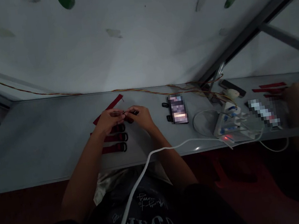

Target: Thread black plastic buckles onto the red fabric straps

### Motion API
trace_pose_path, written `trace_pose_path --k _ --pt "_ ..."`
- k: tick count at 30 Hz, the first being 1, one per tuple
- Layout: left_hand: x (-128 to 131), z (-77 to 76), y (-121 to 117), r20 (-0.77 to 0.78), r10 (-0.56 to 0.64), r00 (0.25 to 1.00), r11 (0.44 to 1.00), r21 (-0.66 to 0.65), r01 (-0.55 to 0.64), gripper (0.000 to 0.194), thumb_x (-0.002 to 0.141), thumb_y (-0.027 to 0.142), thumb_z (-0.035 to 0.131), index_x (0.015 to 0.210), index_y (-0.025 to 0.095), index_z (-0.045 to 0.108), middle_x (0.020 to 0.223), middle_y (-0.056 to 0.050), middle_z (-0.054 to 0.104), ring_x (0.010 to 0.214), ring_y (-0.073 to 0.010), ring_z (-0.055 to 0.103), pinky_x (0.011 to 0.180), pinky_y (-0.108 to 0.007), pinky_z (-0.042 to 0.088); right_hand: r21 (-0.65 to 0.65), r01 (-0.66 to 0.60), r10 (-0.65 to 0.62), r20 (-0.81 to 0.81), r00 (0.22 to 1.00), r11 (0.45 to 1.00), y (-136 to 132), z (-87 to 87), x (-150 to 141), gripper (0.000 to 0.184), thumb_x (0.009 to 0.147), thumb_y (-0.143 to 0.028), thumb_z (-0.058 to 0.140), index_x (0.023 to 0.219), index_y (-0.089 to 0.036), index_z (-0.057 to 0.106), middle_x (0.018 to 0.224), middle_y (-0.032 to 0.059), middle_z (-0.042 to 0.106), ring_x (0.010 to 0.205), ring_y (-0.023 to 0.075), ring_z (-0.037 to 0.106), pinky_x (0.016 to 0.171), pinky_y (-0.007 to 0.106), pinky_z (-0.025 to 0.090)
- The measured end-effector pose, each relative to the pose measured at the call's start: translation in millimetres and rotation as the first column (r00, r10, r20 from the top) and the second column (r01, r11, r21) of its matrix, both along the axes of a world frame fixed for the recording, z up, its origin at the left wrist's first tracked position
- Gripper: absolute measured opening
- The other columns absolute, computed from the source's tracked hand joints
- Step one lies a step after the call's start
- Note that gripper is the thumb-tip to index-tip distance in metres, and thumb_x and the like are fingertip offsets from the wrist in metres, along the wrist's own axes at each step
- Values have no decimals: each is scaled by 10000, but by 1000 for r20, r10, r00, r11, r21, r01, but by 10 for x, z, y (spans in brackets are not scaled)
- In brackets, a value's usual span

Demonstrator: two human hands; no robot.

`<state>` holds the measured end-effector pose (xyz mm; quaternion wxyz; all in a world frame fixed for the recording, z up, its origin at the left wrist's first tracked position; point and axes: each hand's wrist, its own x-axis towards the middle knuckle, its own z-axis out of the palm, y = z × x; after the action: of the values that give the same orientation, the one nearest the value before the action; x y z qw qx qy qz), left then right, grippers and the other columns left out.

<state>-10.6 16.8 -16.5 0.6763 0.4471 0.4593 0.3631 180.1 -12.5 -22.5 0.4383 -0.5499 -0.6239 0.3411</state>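
Observation:
My left hand and my right hand meet above the table, fingertips pinched together on a small dark piece that looks like a strap end with a black buckle. The fingers cover most of it. Just behind my left hand, a plain red strap lies slanted. Under and in front of that hand, several red straps with black buckles are laid side by side, among them one strap and the nearest one. Two loose black buckles, one behind the other, rest beside the phone.
A lit phone lies right of my hands. Farther right stand a white power strip with plugs and another phone. A white cable crosses over my right forearm. A co-worker's hand is near red straps at far right.

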Motion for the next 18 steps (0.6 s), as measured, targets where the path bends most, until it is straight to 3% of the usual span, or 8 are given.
trace_pose_path --k 5,10,13,16,18 --pt "-46 12 104 62 -10 998 994 -109 17 505 498 293 1008 884 155 712 800 -29 719 776 -162 701 808 -359 608 120 -171 160 98 982 978 19 21 2 575 715 -373 905 1252 -272 727 1344 60 713 1269 255 639 1091 381 481" --pt "-148 37 119 49 -32 998 993 -109 37 499 476 322 1005 819 169 677 778 -13 704 697 -141 673 731 -319 584 149 -166 144 147 979 975 48 -23 -11 352 817 -387 824 1146 -267 781 1147 39 782 1087 216 708 1011 337 518" --pt "-340 70 86 -106 34 994 999 36 -30 475 515 374 976 832 170 685 709 4 665 618 -120 609 639 -288 538 161 -189 140 276 951 969 106 -53 58 334 807 -364 828 1124 -266 799 1087 35 790 1047 226 707 985 333 521" --pt "-567 86 58 -311 136 941 978 193 -77 364 644 363 890 878 163 697 693 -1 659 640 -132 595 666 -303 531 164 -257 170 414 894 952 187 -87 112 225 842 -269 777 1061 -241 823 957 38 794 979 227 703 961 337 517" --pt "-669 90 49 -406 168 898 970 229 -78 292 682 292 849 897 156 707 715 -21 675 672 -155 607 695 -325 530 137 -306 210 470 857 942 219 -115 123 217 858 -228 746 1061 -236 825 937 43 796 962 226 703 970 352 513"
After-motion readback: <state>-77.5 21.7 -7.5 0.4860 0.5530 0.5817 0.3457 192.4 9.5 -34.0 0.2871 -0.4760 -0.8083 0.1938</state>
